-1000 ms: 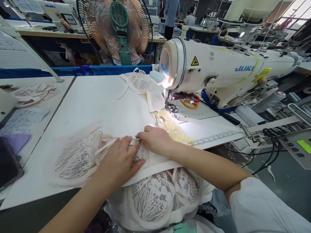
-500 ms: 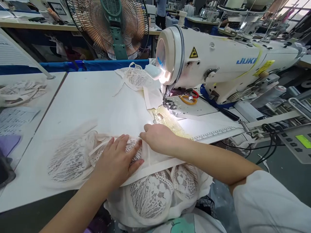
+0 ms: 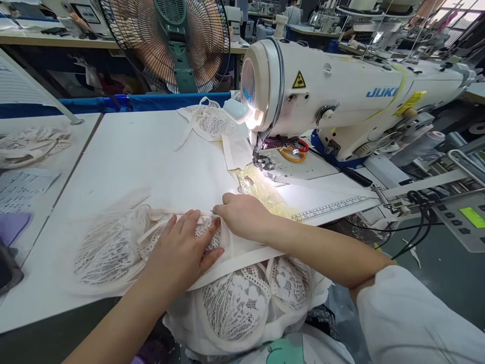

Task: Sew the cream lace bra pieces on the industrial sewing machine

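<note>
At the far left, a pile of lace pieces (image 3: pixel 32 146) is laid on the white counter (image 3: pixel 151 151), with a handwritten sheet (image 3: pixel 25 187) and a purple piece (image 3: pixel 13 227) placed nearer; a dark object (image 3: pixel 7 268) is cut off by the picture's edge. The pale lace garment (image 3: pixel 108 247) is spread flat near the counter's front edge, and its middle is pressed down by the left hand (image 3: pixel 184 245), fingers slightly spread. Just beside it, a small grey tool (image 3: pixel 214 212) is pinched at the fingertips of the right hand (image 3: pixel 244 217); its kind cannot be told. Below, more lace cups (image 3: pixel 237 306) are gathered on the lap. Beyond the hands, another lace piece (image 3: pixel 212 124) is left beside the sewing machine (image 3: pixel 322 91), under whose needle a yellowish strip (image 3: pixel 261 187) is partly seen. Scissors (image 3: pixel 293 155) with orange and red handles are set behind the needle. Farther right, crumpled clear plastic (image 3: pixel 350 235) is seen below the counter; whether it is a bag, and what is held in it, cannot be made out.
</note>
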Demonstrator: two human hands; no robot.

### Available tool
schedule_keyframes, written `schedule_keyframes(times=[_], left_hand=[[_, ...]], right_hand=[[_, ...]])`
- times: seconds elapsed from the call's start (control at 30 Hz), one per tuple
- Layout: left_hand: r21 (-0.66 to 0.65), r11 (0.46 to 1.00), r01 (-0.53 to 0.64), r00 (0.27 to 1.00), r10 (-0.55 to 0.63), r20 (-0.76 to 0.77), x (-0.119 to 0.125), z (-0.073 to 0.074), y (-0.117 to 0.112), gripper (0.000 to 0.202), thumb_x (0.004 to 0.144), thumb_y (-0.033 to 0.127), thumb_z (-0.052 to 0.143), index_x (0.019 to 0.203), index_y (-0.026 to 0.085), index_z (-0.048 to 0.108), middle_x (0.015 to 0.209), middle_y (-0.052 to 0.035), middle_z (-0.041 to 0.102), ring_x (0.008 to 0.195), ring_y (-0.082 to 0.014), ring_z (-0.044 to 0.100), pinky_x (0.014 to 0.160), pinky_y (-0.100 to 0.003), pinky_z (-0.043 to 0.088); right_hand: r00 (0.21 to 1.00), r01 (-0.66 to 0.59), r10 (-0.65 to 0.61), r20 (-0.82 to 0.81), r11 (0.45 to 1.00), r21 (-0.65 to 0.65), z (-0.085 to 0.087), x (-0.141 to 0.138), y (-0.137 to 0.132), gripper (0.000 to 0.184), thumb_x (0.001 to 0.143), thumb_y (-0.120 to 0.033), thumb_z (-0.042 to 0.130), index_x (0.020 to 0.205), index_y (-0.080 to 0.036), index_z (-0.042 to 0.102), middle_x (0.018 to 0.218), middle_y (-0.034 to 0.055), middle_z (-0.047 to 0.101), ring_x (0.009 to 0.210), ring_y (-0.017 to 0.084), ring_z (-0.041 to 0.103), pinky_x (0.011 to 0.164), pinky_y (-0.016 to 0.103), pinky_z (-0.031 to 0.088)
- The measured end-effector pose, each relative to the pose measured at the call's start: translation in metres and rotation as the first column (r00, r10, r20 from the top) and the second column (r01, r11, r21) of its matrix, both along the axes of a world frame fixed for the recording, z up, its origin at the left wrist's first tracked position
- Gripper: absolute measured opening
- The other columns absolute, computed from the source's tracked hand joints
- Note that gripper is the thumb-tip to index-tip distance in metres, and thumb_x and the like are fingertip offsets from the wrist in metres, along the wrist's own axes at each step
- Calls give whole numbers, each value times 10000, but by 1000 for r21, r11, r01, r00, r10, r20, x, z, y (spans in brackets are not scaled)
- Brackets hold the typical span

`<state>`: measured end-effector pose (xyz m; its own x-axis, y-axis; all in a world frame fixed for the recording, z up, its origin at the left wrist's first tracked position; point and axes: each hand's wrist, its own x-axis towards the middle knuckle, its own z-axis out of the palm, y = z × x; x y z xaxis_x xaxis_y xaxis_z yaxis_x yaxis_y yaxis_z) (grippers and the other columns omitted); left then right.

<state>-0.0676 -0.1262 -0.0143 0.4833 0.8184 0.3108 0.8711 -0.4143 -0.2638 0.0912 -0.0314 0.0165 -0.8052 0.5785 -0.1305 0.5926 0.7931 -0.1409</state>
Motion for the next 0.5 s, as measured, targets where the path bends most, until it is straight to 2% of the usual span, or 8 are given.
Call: schedule_keyframes(times=[0.1, 0.33, 0.5], left_hand=[[4, 1000, 2, 1000, -2, 1, 1, 0, 1, 429, 852, 406, 489, 1104, 121, 689, 1051, -285, 633, 979, -414, 649, 799, -576, 536], [-7, 1000, 2, 1000, -2, -1, 1, 1, 1, 431, 856, 403, 493, 1129, 127, 682, 1043, -281, 632, 967, -411, 652, 790, -579, 538], [-12, 1000, -2, 1000, 2, 3, 1, 1, 1, 420, 851, 398, 502, 1112, 127, 689, 1047, -280, 627, 978, -418, 645, 790, -581, 536]], right_hand=[[1000, -6, 6, 10, 1000, -2, 2, 2, -1, 216, 905, -178, 458, 997, -188, 654, 864, 74, 561, 689, 173, 571, 489, 252, 312], [997, -11, 12, 80, 1000, -15, 17, 13, -4, 232, 891, -140, 460, 980, -178, 671, 831, 77, 554, 706, 184, 581, 477, 260, 291], [1000, -12, 12, 29, 1000, -11, 13, 7, -2, 226, 885, -162, 470, 986, -190, 671, 848, 73, 559, 678, 176, 566, 477, 256, 289]])
